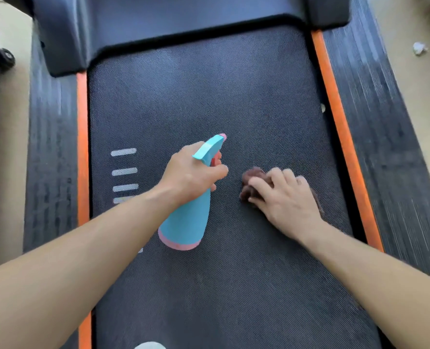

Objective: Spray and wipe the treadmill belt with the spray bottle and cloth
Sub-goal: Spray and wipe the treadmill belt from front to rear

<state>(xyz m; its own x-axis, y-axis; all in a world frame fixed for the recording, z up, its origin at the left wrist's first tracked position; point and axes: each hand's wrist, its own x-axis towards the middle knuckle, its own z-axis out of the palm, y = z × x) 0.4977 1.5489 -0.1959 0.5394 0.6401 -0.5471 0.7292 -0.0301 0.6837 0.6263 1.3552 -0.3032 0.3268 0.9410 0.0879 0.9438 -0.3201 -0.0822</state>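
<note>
My left hand grips the bottle by its neck over the belt, nozzle pointing away. Just right, my right hand holds the bunched cloth against the belt, fingers curled over it.

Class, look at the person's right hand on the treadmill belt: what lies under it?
A crumpled brown cloth lies under the right hand, on the treadmill belt. Its edges show past the fingers; the rest is covered by the hand.
</note>
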